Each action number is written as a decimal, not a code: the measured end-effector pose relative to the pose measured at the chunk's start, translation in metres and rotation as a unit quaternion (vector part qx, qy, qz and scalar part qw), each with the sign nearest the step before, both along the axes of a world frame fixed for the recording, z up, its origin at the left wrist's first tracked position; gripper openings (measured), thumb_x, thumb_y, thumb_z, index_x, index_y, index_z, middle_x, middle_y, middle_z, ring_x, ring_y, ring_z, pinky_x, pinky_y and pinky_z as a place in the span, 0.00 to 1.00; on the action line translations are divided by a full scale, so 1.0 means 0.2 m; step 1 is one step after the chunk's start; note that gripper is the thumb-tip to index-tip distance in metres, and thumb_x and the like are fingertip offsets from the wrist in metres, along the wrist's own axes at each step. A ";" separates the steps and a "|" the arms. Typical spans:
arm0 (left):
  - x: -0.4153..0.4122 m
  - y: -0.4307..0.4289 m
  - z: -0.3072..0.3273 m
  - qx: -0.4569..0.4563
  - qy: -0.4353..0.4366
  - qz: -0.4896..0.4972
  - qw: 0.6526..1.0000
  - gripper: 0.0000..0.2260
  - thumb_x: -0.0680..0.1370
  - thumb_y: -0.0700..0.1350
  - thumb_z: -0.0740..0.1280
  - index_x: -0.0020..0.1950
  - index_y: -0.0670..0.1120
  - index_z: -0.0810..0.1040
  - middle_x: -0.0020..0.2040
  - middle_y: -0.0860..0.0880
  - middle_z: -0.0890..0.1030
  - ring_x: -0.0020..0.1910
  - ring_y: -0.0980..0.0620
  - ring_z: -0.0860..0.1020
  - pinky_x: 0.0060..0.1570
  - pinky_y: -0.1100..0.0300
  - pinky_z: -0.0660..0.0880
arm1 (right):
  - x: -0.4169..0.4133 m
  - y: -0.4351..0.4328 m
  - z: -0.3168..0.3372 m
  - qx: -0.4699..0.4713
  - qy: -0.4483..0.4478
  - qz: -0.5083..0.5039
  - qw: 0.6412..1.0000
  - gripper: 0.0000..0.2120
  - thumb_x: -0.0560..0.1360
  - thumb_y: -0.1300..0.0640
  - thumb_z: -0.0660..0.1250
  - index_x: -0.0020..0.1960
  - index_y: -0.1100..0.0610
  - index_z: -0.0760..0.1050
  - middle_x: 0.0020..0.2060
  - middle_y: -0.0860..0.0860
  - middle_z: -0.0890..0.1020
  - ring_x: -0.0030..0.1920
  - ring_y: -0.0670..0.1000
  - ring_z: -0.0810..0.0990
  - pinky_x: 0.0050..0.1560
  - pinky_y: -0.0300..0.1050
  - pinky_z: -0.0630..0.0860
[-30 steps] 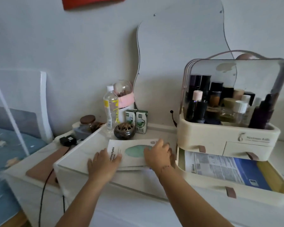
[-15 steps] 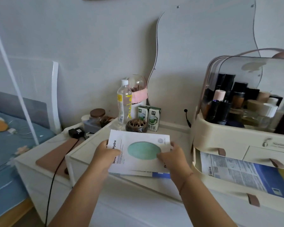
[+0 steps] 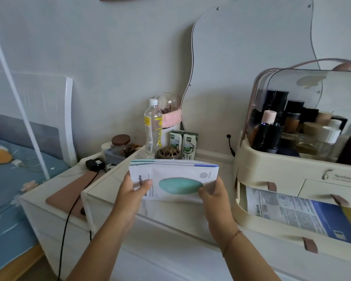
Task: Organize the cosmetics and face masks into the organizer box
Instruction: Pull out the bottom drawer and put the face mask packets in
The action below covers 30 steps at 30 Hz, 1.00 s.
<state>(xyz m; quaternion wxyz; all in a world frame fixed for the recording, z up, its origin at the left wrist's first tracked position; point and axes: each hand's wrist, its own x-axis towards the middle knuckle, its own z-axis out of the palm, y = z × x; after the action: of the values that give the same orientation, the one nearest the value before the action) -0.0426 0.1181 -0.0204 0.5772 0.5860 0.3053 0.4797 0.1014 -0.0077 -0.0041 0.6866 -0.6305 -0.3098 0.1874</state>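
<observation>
View from the head camera, looking down at a dressing table (image 3: 114,185). At centre, both hands hold a stack of face mask packets (image 3: 174,179) with the white front packet, printed with a green oval, facing the camera. The stack stands nearly on edge over the tabletop; whether its lower edge touches cannot be told. The left hand (image 3: 130,191) grasps the stack at its 9 o'clock edge, thumb on the front and fingers behind. The right hand (image 3: 215,196) grasps the 4 o'clock corner in the same way.

At 3 o'clock of the hands stands the cream organizer box (image 3: 272,173). Its upper compartment, under a raised clear lid (image 3: 322,86), is filled with upright cosmetics (image 3: 288,126): dark tubes, pump bottles and white-capped jars. Below it, the wide bottom drawer (image 3: 292,230) is pulled out and contains a flat blue-and-white packet (image 3: 292,211). A smaller drawer (image 3: 330,189) above it is closed.

At 12 o'clock of the stack, against the wall, stand a clear water bottle (image 3: 152,126), two green milk cartons (image 3: 183,144) and a brown openwork burner (image 3: 167,153). A brown-lidded jar (image 3: 121,145) sits at 10 o'clock.
</observation>
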 end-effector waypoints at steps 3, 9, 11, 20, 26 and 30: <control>-0.02 -0.02 0.06 0.024 -0.011 0.018 0.999 0.14 0.76 0.36 0.67 0.55 0.54 0.78 0.50 0.54 0.85 0.53 0.52 0.81 0.48 0.58 0.75 | -0.03 -0.06 0.06 0.012 -0.056 -0.012 0.998 0.16 0.75 0.70 0.60 0.46 0.49 0.71 0.42 0.41 0.80 0.40 0.33 0.78 0.39 0.25 0.71; 0.09 -0.22 0.28 0.102 -0.025 -0.024 0.994 0.11 0.77 0.44 0.65 0.56 0.59 0.77 0.53 0.57 0.84 0.52 0.58 0.81 0.46 0.63 0.78 | 0.08 -0.36 0.26 0.031 -0.203 -0.081 0.975 0.11 0.77 0.60 0.62 0.55 0.45 0.69 0.44 0.38 0.79 0.45 0.35 0.78 0.36 0.27 0.74; 0.20 -0.33 0.31 0.119 0.048 -0.037 0.991 0.11 0.80 0.42 0.61 0.54 0.58 0.77 0.51 0.55 0.84 0.52 0.55 0.81 0.52 0.52 0.79 | 0.18 -0.49 0.30 0.012 -0.189 -0.132 0.973 0.13 0.78 0.57 0.60 0.60 0.44 0.65 0.44 0.40 0.79 0.40 0.39 0.78 0.29 0.29 0.72; 0.72 -0.74 0.30 0.155 0.294 -0.116 0.936 0.22 0.78 0.43 0.62 0.71 0.48 0.62 0.64 0.46 0.72 0.54 0.48 0.76 0.41 0.62 0.74 | 0.63 -1.00 0.25 -0.364 -0.184 -0.189 0.893 0.14 0.79 0.57 0.59 0.63 0.58 0.72 0.52 0.56 0.76 0.42 0.51 0.77 0.31 0.36 0.69; 0.82 -0.78 0.28 0.219 0.377 -0.130 0.891 0.11 0.78 0.42 0.62 0.58 0.48 0.80 0.61 0.47 0.76 0.55 0.50 0.77 0.48 0.64 0.70 | 0.73 -1.06 0.27 -0.511 -0.271 -0.117 0.807 0.13 0.80 0.55 0.55 0.58 0.58 0.73 0.50 0.54 0.75 0.39 0.46 0.75 0.31 0.32 0.68; 0.82 -0.79 0.31 0.254 0.402 -0.153 0.866 0.12 0.78 0.39 0.61 0.54 0.46 0.83 0.54 0.48 0.80 0.47 0.52 0.76 0.45 0.64 0.70 | 0.77 -1.03 0.28 -0.509 -0.276 -0.125 0.805 0.13 0.78 0.54 0.57 0.53 0.61 0.74 0.50 0.57 0.75 0.44 0.53 0.73 0.43 0.42 0.70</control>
<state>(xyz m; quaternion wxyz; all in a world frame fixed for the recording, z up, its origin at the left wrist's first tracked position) 0.1209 -0.0391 0.0420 0.3011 0.8941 0.2852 0.1691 0.2556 -0.2139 0.0511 0.1700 -0.9480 -0.2647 0.0484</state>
